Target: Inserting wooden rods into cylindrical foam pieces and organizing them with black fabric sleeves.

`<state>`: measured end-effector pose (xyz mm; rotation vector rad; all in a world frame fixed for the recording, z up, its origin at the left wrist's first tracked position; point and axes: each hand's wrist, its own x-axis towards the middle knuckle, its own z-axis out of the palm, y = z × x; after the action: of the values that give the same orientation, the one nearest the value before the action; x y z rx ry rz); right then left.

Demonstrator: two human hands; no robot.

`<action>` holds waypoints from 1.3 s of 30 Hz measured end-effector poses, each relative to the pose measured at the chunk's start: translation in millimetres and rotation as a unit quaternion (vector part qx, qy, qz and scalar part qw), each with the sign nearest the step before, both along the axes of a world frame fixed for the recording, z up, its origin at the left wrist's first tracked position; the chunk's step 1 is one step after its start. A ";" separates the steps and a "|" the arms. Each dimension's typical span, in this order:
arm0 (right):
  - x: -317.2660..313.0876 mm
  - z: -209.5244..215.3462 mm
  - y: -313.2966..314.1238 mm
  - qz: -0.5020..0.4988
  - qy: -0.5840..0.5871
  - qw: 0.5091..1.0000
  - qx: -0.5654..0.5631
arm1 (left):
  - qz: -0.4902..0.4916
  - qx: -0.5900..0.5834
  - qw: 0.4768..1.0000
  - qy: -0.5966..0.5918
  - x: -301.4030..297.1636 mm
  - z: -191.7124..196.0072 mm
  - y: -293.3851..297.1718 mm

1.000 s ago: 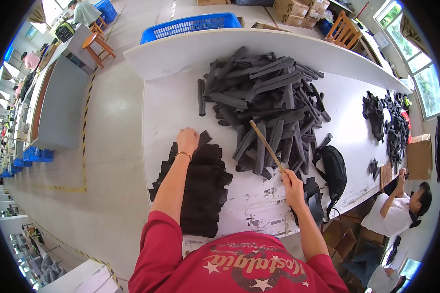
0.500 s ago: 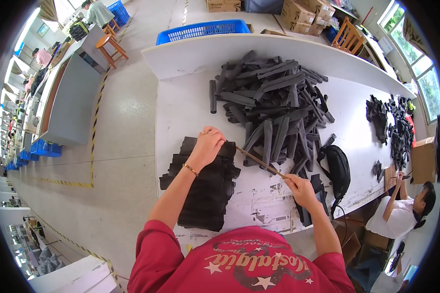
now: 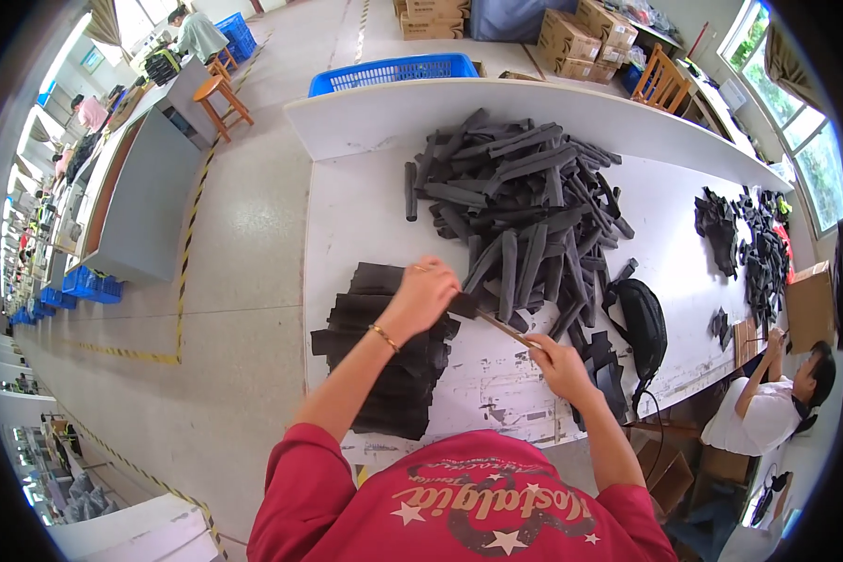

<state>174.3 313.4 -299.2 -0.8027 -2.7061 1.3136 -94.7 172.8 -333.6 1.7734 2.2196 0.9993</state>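
Left hand (image 3: 428, 292) pinches a black fabric strip (image 3: 463, 304) at the tip of the wooden stick (image 3: 508, 329) my right hand (image 3: 557, 363) grips over the tabletop (image 3: 365, 206), so I judge this a fitting step needing steady alignment.

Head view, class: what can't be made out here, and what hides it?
All in the head view:
Left hand: its grip on the dark piece is hidden by its own back.
Stick: the dark piece hides one end, the right hand the other.
Grey heap: upper strips cover the lowest ones.
Blue basket: lower part behind the white board.
Far-left clutter: too small to tell apart.
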 end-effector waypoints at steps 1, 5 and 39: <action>-8.7 -4.1 -7.4 0.003 0.001 1.000 -0.001 | -0.044 0.022 0.999 0.006 15.5 3.7 2.7; -29.9 -45.2 -25.0 -0.024 0.056 0.987 -0.149 | -0.035 0.091 0.992 0.076 66.5 42.4 0.8; 91.7 57.0 -46.8 0.004 -0.175 0.931 -0.321 | 0.362 0.379 0.500 -0.690 28.1 -7.1 -28.3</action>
<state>266.1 266.6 -242.2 -1.1603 -2.4940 2.3101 -66.6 144.5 -340.7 -0.4937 1.1477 2.4439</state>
